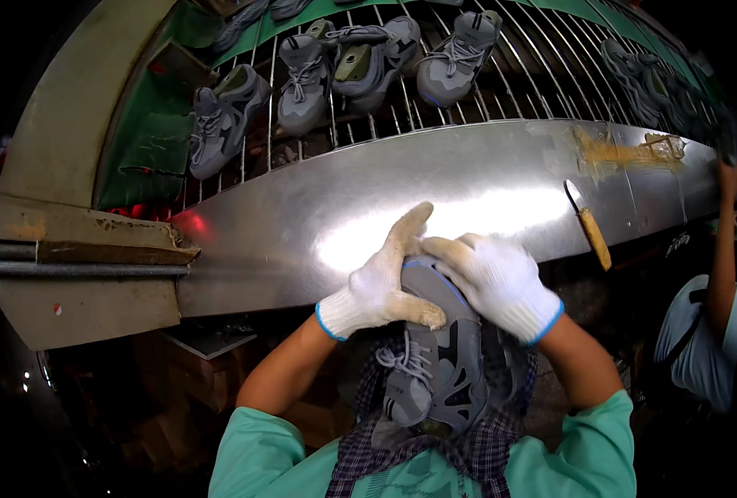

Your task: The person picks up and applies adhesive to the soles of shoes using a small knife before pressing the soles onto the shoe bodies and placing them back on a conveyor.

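Note:
A grey sneaker [449,349] lies across my lap with its toe pointing away from me and its laces on the left. A thin blue line runs round its toe edge. My left hand [381,286], in a white knit glove with yellowish fingers, grips the toe from the left, thumb across the upper and a finger stretched upward. On the other side, my gloved right hand [494,278] has its fingers bent and pressed against the toe rim. Anything small between those fingertips is hidden. A dark shape, perhaps another shoe, sits right of the sneaker.
Ahead lies a shiny metal ledge [468,158], with a wooden-handled knife [592,235] near its front edge. Beyond it, several grey sneakers [458,62] rest on a rack of metal rods. A beige machine frame [86,303] stands left; another person's arm [723,249] reaches in at right.

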The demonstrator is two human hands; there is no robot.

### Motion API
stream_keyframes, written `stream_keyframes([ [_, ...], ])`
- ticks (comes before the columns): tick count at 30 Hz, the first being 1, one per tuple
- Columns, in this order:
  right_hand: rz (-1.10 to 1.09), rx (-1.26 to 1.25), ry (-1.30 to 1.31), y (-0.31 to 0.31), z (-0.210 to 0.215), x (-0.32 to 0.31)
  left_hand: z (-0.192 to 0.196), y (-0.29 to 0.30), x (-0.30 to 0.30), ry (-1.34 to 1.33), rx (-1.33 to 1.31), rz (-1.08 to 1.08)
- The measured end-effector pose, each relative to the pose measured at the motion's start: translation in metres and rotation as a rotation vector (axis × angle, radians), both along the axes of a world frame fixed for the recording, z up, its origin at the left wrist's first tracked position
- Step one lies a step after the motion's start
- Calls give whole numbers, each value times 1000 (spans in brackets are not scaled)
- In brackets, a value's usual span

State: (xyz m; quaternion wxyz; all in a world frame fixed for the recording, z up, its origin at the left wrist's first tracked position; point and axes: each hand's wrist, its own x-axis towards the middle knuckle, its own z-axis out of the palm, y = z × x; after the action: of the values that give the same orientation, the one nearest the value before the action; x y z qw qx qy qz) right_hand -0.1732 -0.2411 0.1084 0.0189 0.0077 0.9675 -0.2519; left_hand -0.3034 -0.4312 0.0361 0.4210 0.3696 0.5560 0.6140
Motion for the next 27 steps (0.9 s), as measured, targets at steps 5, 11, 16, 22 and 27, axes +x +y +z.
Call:
stream_keyframes([
  [5,-87,-284,-204,3,1,-12,23,-1,0,-17,-138,9],
  [11,-101,-450,-235,8,35,67,49,-7,-14,214,-318,-144],
  [16,-151,-325,-253,-16,24,99,89,30,-1,731,-442,-217],
  [22,-300,-491,78,1,-37,62,82,32,7,757,-399,-61],
  [27,-130,-404,89,-12,0,64,96,41,4,805,-661,-136],
])
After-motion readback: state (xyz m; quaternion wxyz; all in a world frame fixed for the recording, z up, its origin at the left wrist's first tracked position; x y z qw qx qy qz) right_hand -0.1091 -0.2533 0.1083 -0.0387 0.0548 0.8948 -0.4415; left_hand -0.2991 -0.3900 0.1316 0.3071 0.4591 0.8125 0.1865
